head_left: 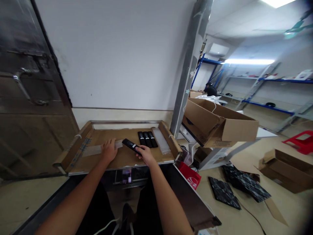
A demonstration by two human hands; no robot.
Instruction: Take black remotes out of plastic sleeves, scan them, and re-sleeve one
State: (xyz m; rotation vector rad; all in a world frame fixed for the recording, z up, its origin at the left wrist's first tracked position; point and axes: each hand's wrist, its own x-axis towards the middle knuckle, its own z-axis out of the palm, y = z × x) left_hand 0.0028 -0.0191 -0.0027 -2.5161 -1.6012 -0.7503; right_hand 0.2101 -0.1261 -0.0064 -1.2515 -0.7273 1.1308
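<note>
My right hand (146, 154) is closed around the near end of a black remote control (129, 143) with a small white label. The remote is held slantwise, its far end pointing left toward my other hand. My left hand (109, 150) has its fingers bent down on a clear plastic sleeve (94, 150), which shows on both sides of the hand. Three similar black remotes (147, 138) lie side by side on the cardboard-covered tabletop (129, 132). Right of them rests a stack of clear plastic sleeves (161, 140).
Cardboard-wrapped edges (171, 140) border the tabletop at both sides. A big open carton (220, 122) stands to the right. On the floor are a red bag (190, 174), black patterned panels (223, 192) and another carton (287, 171). A person (210, 89) is far back.
</note>
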